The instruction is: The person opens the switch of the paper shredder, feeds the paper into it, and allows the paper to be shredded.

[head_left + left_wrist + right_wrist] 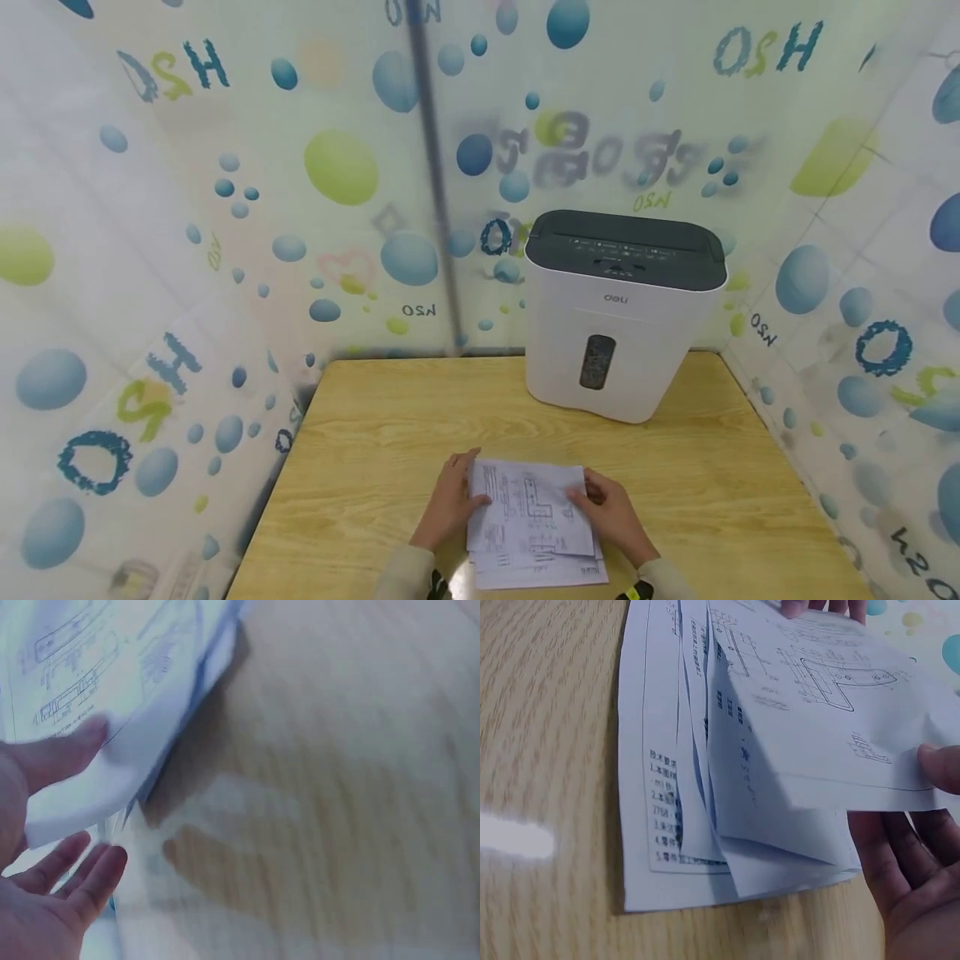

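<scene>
A loose stack of printed paper sheets point(536, 571) lies on the wooden table, its edges out of line. The top sheet point(528, 508) carries line drawings, among them an L-shaped part. My left hand point(447, 504) holds the left edge of the papers, thumb over the top and fingers at the side and beneath. In the left wrist view that thumb point(64, 754) presses the printed face. My right hand point(613, 515) pinches the right edge of the top sheet, which is lifted off the sheets below in the right wrist view; the thumb point(941, 766) lies above, the fingers underneath.
A white paper shredder point(562, 333) with a dark grey top point(630, 250) and a small window stands at the back right of the table point(390, 417). Curtains point(345, 100) printed with bubbles and letters hang behind and on both sides.
</scene>
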Demonstrator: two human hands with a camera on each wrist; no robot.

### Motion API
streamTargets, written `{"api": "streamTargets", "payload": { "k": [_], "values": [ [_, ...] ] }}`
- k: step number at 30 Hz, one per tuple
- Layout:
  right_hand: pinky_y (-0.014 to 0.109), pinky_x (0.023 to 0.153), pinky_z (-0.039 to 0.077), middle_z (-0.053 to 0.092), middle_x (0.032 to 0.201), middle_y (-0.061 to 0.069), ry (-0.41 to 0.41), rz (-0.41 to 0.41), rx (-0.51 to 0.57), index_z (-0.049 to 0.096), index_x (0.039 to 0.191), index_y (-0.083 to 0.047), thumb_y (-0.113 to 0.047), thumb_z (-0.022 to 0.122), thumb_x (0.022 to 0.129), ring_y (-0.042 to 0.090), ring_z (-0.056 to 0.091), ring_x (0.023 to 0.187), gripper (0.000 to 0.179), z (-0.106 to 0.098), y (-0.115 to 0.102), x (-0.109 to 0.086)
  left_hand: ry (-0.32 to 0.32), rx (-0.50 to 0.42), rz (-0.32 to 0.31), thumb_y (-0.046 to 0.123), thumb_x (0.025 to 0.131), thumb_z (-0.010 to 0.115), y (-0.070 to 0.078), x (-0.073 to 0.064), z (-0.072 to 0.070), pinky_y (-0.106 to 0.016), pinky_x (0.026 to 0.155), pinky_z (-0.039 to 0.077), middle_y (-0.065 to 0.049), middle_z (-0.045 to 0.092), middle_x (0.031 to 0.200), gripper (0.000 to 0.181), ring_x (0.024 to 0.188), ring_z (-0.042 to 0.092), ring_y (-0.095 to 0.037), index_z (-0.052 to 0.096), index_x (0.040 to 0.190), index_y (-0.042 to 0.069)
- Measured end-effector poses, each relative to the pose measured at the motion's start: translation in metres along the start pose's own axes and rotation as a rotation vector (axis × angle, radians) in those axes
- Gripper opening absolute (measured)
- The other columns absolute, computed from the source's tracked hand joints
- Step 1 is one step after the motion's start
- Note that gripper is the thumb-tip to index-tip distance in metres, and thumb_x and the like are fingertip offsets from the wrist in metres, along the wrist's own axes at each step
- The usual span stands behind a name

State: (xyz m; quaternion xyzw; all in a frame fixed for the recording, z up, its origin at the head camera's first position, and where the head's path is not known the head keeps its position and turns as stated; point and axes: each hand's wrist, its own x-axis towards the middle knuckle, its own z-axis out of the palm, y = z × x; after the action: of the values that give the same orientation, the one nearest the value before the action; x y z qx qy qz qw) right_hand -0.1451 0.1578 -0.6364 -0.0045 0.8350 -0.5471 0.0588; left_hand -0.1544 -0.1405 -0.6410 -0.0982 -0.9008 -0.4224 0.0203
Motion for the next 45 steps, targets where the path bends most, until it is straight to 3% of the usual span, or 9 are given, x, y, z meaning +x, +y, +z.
{"api": "streamTargets", "payload": {
  "k": [5,8,13,16,21,26,32,37,45],
  "values": [
    [0.023,0.072,0.056,0.078,0.108,0.009,-0.03,-0.001,0.051,0.069,0.127,-0.01,-0.02,0.075,0.094,0.012,0.071,0.086,0.035,-0.003,0.003,0.003,0.057,-0.214,-0.046,0.001,0.092,0.073,0.004,0.006,-0.007,-0.025,0.075,0.058,-0.01,0.07,0.102,0.02,0.089,0.066,-0.016,0.065,0.11,0.007],
    [0.023,0.07,0.056,0.078,0.107,0.01,-0.018,0.0,0.05,0.069,0.126,-0.008,-0.018,0.074,0.094,0.012,0.071,0.085,0.034,-0.004,0.002,0.003,0.078,-0.271,-0.066,0.003,0.094,0.072,0.006,0.008,-0.01,-0.023,0.071,0.057,-0.009,0.072,0.095,0.009,0.083,0.065,-0.012,0.067,0.1,0.007],
    [0.023,0.07,0.058,0.078,0.108,0.013,0.017,0.0,0.052,0.067,0.129,-0.005,-0.015,0.073,0.095,0.014,0.073,0.087,0.036,-0.004,-0.001,0.002,0.104,-0.333,-0.136,0.004,0.09,0.076,0.006,0.008,-0.009,-0.022,0.069,0.057,-0.011,0.074,0.095,0.014,0.081,0.067,-0.011,0.071,0.103,0.004],
    [0.023,0.07,0.058,0.078,0.107,0.012,0.03,0.012,0.055,0.067,0.128,-0.005,-0.019,0.073,0.096,0.014,0.074,0.086,0.035,-0.004,-0.002,0.002,0.121,-0.35,-0.176,0.006,0.089,0.078,0.008,0.008,-0.008,-0.021,0.068,0.056,-0.011,0.074,0.092,0.008,0.079,0.065,-0.01,0.074,0.097,0.003],
    [0.022,0.069,0.057,0.078,0.101,0.005,0.082,0.005,-0.001,0.074,0.113,-0.011,-0.026,0.073,0.097,0.01,0.071,0.082,0.022,-0.007,-0.004,0.002,0.13,-0.354,-0.198,0.012,0.091,0.078,0.014,0.008,-0.011,-0.021,0.063,0.053,-0.007,0.074,0.088,0.005,0.074,0.062,-0.01,0.076,0.09,0.007],
    [0.02,0.067,0.05,0.073,0.086,-0.001,0.124,-0.038,-0.063,0.076,0.09,-0.017,-0.024,0.076,0.094,0.01,0.061,0.075,0.008,-0.014,-0.006,0.004,0.138,-0.337,-0.188,0.012,0.09,0.079,0.017,0.01,-0.014,-0.02,0.065,0.052,-0.006,0.075,0.088,0.004,0.075,0.062,-0.008,0.077,0.088,0.009],
    [0.021,0.059,0.04,0.061,0.071,-0.003,0.155,-0.12,-0.062,0.069,0.075,-0.015,-0.019,0.08,0.09,0.007,0.051,0.065,0.02,-0.022,-0.011,0.008,0.128,-0.352,-0.168,0.014,0.09,0.079,0.022,0.015,-0.021,-0.021,0.067,0.055,-0.008,0.076,0.09,0.007,0.077,0.064,-0.009,0.079,0.09,0.007],
    [0.021,0.058,0.041,0.061,0.071,-0.001,0.176,-0.127,-0.06,0.069,0.074,-0.014,-0.018,0.08,0.089,0.008,0.051,0.064,0.019,-0.024,-0.014,0.01,0.118,-0.377,-0.143,0.016,0.09,0.08,0.024,0.022,-0.026,-0.021,0.069,0.058,-0.011,0.078,0.094,0.011,0.082,0.069,-0.011,0.081,0.094,0.005],
    [0.021,0.06,0.049,0.068,0.074,-0.001,0.168,-0.155,-0.057,0.071,0.077,-0.015,-0.021,0.081,0.089,0.006,0.056,0.065,0.017,-0.03,-0.023,0.014,0.122,-0.332,-0.076,0.016,0.09,0.08,0.029,0.032,-0.038,-0.021,0.066,0.056,-0.01,0.079,0.092,0.009,0.079,0.069,-0.009,0.081,0.093,0.007]
  ]
}}
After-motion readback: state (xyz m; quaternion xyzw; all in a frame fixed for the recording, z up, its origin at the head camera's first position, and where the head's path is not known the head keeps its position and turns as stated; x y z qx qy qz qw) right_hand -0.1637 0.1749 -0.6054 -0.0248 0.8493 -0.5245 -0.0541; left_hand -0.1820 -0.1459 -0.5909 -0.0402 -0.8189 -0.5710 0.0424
